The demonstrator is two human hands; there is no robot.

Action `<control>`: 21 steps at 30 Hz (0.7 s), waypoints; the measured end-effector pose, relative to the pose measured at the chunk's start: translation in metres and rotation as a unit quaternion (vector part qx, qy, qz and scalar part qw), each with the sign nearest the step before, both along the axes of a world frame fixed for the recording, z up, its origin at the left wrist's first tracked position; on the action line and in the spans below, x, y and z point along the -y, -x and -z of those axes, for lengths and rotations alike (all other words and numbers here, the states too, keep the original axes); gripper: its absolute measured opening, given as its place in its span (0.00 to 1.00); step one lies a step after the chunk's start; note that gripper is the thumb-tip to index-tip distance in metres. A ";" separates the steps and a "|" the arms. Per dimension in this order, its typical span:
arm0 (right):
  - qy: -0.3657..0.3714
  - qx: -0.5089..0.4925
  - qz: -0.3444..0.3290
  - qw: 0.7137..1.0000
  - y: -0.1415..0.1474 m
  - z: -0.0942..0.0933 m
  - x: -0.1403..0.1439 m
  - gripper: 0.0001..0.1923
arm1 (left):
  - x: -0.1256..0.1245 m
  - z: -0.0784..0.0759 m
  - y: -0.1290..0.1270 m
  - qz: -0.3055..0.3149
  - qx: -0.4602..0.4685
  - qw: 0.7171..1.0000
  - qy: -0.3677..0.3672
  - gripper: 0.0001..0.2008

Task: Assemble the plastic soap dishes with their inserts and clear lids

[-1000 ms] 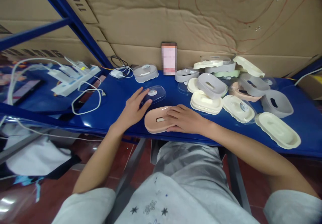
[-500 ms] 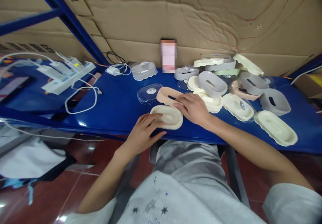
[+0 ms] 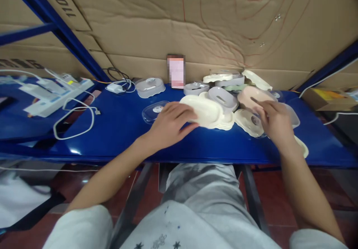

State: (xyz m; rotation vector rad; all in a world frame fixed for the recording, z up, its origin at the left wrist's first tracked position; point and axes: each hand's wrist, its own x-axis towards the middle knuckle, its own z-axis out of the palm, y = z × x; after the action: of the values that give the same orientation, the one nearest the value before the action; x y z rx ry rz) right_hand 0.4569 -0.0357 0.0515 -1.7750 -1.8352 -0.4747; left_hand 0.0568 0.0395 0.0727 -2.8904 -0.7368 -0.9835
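My left hand (image 3: 175,124) grips a cream oval tray (image 3: 205,111) by its left end, tilted above the desk beside other cream pieces (image 3: 226,121). Over the pile at the right, my right hand (image 3: 276,124) is closed on a pink oval plastic piece with a slot (image 3: 248,97); its fingers are at the slot. Beneath the pink piece lies a cream tray with a round label (image 3: 247,124). A grey slotted piece (image 3: 222,98) rests on the stack between the hands. Left of my left hand, a clear lid with a label (image 3: 151,112) lies flat, partly covered by the hand.
A phone (image 3: 176,72) leans on the cardboard wall (image 3: 140,25). Behind the lid sits a grey box with a clear lid (image 3: 150,88). At left are a white power strip (image 3: 56,101) and a looped cable (image 3: 56,128). Another cream tray (image 3: 302,148) lies behind my right wrist.
My right hand has carried the pink piece rightward from the middle of the desk to the pile. My left hand has lifted the cream tray and moved it right. The camera view has shifted.
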 end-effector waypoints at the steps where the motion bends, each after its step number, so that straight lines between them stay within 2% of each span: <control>1: 0.006 -0.003 -0.005 1.000 -0.010 0.009 0.011 0.25 | -0.009 -0.005 -0.023 0.014 -0.001 1.000 -0.017 0.12; 3: 0.016 -0.008 -0.014 1.000 -0.024 0.023 0.033 0.22 | -0.021 -0.013 -0.070 0.018 -0.033 0.999 -0.027 0.14; 5: 0.000 -0.018 0.005 1.000 -0.034 0.032 0.053 0.20 | -0.022 -0.018 -0.115 0.016 -0.095 0.994 -0.044 0.14; 7: -0.037 -0.031 0.061 0.997 -0.046 0.038 0.069 0.19 | -0.016 -0.020 -0.150 0.014 -0.138 0.988 -0.061 0.14; 9: -0.072 -0.040 0.132 0.988 -0.061 0.043 0.079 0.20 | -0.008 -0.018 -0.174 0.024 -0.152 0.986 -0.069 0.15; 11: -0.085 -0.042 0.175 0.980 -0.079 0.048 0.083 0.21 | -0.003 -0.012 -0.189 0.032 -0.158 0.984 -0.074 0.16; 15: -0.069 -0.040 0.174 0.982 -0.105 0.055 0.074 0.22 | -0.005 0.004 -0.203 0.038 -0.167 0.981 -0.088 0.14; 18: -0.048 -0.039 0.166 0.984 -0.112 0.056 0.061 0.23 | -0.005 0.010 -0.208 0.040 -0.163 0.981 -0.098 0.15; 21: -0.034 -0.036 0.198 0.979 -0.111 0.055 0.052 0.28 | -0.001 0.010 -0.210 0.041 -0.157 0.981 -0.106 0.18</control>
State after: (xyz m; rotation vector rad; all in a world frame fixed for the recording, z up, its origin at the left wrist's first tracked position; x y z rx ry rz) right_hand 0.5678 -0.0874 -0.0034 -2.0862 -1.3996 -0.6040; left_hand 0.2670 0.0409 0.0623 -2.8065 -0.4653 -0.5476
